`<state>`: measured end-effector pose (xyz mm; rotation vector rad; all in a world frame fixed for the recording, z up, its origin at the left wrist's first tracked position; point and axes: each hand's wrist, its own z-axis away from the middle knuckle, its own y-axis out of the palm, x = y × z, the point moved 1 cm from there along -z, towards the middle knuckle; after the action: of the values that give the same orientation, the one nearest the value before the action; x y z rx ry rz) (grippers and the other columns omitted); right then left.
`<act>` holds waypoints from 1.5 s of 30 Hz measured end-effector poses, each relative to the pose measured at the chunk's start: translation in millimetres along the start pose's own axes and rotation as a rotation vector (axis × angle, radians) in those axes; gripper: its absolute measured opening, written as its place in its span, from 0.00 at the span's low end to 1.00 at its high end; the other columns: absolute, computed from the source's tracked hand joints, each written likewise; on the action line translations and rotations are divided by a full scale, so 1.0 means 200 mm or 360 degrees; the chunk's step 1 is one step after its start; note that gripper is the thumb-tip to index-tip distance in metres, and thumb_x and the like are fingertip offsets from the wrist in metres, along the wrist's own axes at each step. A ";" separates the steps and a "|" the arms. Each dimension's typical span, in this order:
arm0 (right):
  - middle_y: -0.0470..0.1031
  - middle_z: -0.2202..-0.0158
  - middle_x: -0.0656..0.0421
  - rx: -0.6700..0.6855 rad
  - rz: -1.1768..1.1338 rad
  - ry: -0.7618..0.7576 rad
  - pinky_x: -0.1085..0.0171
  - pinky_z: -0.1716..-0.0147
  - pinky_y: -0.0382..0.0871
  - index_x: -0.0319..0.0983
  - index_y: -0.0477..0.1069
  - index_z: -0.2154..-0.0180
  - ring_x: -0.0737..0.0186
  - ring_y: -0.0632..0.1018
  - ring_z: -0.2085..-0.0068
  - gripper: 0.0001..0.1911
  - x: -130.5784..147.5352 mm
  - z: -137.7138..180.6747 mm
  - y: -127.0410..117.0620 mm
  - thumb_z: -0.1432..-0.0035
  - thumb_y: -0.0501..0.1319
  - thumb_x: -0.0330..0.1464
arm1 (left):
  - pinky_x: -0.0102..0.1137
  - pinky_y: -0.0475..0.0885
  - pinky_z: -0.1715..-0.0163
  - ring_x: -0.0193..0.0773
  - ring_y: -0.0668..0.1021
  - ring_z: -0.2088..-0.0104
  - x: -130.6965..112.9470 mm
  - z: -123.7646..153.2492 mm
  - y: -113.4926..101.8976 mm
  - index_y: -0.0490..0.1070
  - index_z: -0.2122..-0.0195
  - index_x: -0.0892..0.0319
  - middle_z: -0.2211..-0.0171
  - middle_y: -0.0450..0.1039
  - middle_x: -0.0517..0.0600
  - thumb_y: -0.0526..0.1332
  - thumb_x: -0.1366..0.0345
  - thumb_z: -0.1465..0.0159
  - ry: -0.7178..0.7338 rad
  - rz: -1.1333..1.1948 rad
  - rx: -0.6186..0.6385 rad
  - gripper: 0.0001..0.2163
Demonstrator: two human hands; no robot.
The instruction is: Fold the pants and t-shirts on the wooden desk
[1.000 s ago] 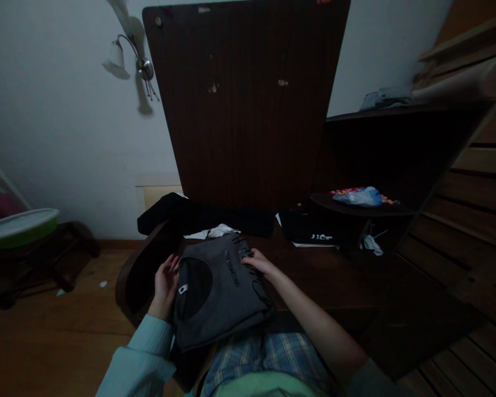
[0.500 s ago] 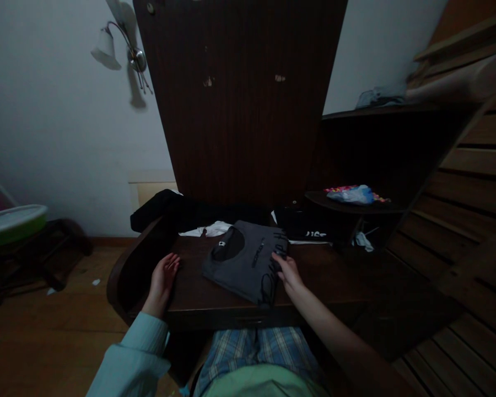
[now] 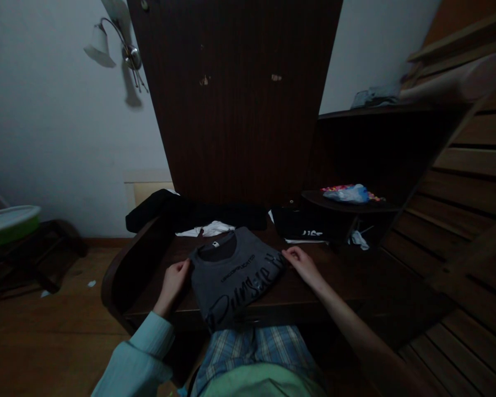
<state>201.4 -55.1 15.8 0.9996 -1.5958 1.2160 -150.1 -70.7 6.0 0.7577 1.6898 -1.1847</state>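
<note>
Nearest us, our left hand (image 3: 174, 281) curls against the left edge of the folded grey T-shirt with black lettering (image 3: 235, 275). Our right hand (image 3: 303, 264) touches its right edge. In the dimness we cannot tell whether either hand pinches the cloth. The shirt lies flat at the near edge of the dark wooden table (image 3: 339, 281). Behind it lie a crumpled white cloth (image 3: 209, 228) and a heap of black clothes (image 3: 190, 212).

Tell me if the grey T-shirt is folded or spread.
Folded: the grey T-shirt lies as a compact rectangle, no sleeves showing.
</note>
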 end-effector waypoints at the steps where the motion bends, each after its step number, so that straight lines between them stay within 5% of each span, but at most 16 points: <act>1: 0.69 0.78 0.63 -0.0009 0.0003 -0.0001 0.67 0.74 0.62 0.40 0.66 0.76 0.65 0.71 0.73 0.15 0.01 -0.04 0.01 0.59 0.59 0.45 | 0.25 0.52 0.85 0.31 0.61 0.84 0.00 0.00 0.00 0.63 0.86 0.61 0.87 0.59 0.44 0.55 0.55 0.48 0.0030 -0.0055 0.0010 0.16; 8: 0.67 0.82 0.67 0.0345 -0.0121 0.0243 0.68 0.75 0.61 0.39 0.64 0.74 0.67 0.70 0.77 0.10 -0.05 -0.14 0.15 0.65 0.61 0.30 | 0.25 0.59 0.78 0.34 0.66 0.79 -0.07 0.03 0.00 0.68 0.81 0.60 0.83 0.65 0.45 0.56 0.54 0.48 0.0251 -0.0170 0.0197 0.14; 12: 0.64 0.84 0.70 0.0257 -0.0136 0.0167 0.69 0.78 0.59 0.40 0.62 0.74 0.68 0.68 0.80 0.12 -0.17 -0.11 0.12 0.68 0.58 0.25 | 0.25 0.64 0.69 0.37 0.71 0.73 -0.08 0.03 0.03 0.70 0.76 0.57 0.77 0.71 0.46 0.60 0.58 0.49 0.0301 -0.0066 0.0310 0.09; 19: 0.65 0.80 0.66 -0.0149 -0.0186 0.0047 0.66 0.74 0.62 0.41 0.61 0.76 0.65 0.70 0.76 0.11 -0.20 0.01 0.04 0.66 0.59 0.34 | 0.27 0.61 0.53 0.40 0.71 0.56 -0.10 0.02 0.15 0.73 0.65 0.56 0.61 0.73 0.50 0.63 0.67 0.50 0.0251 0.0319 0.0426 0.10; 23: 0.65 0.80 0.64 -0.0021 -0.0040 -0.0014 0.66 0.72 0.61 0.40 0.63 0.79 0.64 0.69 0.75 0.13 -0.15 0.09 -0.04 0.59 0.56 0.44 | 0.27 0.63 0.61 0.38 0.71 0.65 -0.10 0.09 0.14 0.71 0.72 0.57 0.70 0.71 0.48 0.59 0.64 0.46 0.0337 0.0142 0.0135 0.04; 25: 0.64 0.81 0.64 0.0084 0.0014 -0.0060 0.66 0.72 0.60 0.40 0.64 0.81 0.64 0.68 0.75 0.16 -0.13 0.13 -0.09 0.57 0.55 0.46 | 0.27 0.64 0.68 0.36 0.69 0.73 -0.09 0.17 0.10 0.67 0.78 0.58 0.77 0.66 0.46 0.57 0.58 0.45 0.0295 0.0080 0.0041 0.10; 31: 0.65 0.80 0.63 0.0232 -0.0012 -0.0113 0.67 0.74 0.59 0.39 0.67 0.81 0.65 0.67 0.75 0.16 -0.10 0.19 -0.14 0.62 0.61 0.46 | 0.26 0.61 0.74 0.34 0.67 0.75 -0.08 0.35 0.08 0.65 0.80 0.59 0.79 0.62 0.45 0.57 0.51 0.48 0.0318 0.0148 0.0302 0.15; 39: 0.65 0.80 0.64 0.0148 -0.0362 -0.0019 0.68 0.73 0.60 0.39 0.65 0.79 0.67 0.66 0.75 0.21 -0.11 0.19 -0.11 0.68 0.65 0.48 | 0.26 0.63 0.74 0.33 0.69 0.75 -0.02 0.36 0.13 0.67 0.73 0.60 0.76 0.66 0.45 0.63 0.52 0.55 0.0068 0.0429 0.0407 0.16; 45: 0.63 0.81 0.66 0.0260 -0.0481 0.0017 0.68 0.74 0.58 0.39 0.62 0.78 0.68 0.65 0.76 0.23 -0.11 0.19 -0.10 0.65 0.62 0.51 | 0.23 0.61 0.76 0.29 0.66 0.77 0.00 0.39 0.15 0.64 0.72 0.59 0.78 0.62 0.42 0.60 0.52 0.50 0.0118 0.0589 0.0429 0.14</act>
<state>219.6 -94.6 -4.7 1.2846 -1.2953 1.1502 -99.0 -133.7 -14.2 1.2350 1.3827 -1.1406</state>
